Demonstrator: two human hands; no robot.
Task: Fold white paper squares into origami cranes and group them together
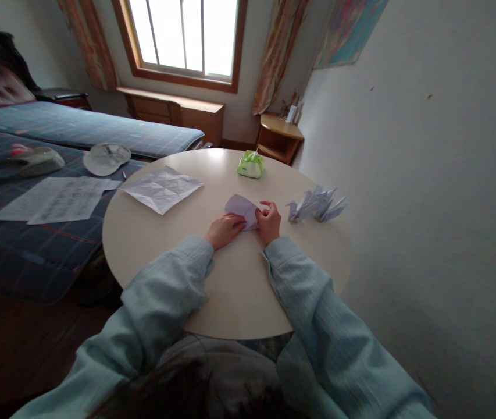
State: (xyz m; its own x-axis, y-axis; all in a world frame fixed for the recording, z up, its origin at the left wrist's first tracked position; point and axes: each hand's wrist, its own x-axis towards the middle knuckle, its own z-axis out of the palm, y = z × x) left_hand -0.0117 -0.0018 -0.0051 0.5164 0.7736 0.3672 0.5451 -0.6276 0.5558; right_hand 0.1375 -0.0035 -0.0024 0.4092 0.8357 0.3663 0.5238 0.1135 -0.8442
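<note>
A folded sheet of pale purple paper [239,205] lies at the middle of the round table [164,244], between my hands. My left hand [225,230] rests on its lower left part, with the fingers together and stretched across the paper. On its right edge my right hand [269,222] pinches the paper between thumb and fingers, the index finger bent. To the right stand several folded paper cranes [317,203] close together. A creased, unfolded sheet of paper [163,187] lies on the table's left side.
At the table's far edge sits a green tissue pack [251,164]. The bed [56,250] on the left bears printed sheets [56,198], a white cap [106,159] and a pale object [40,161]. A wall [426,221] runs close along the right.
</note>
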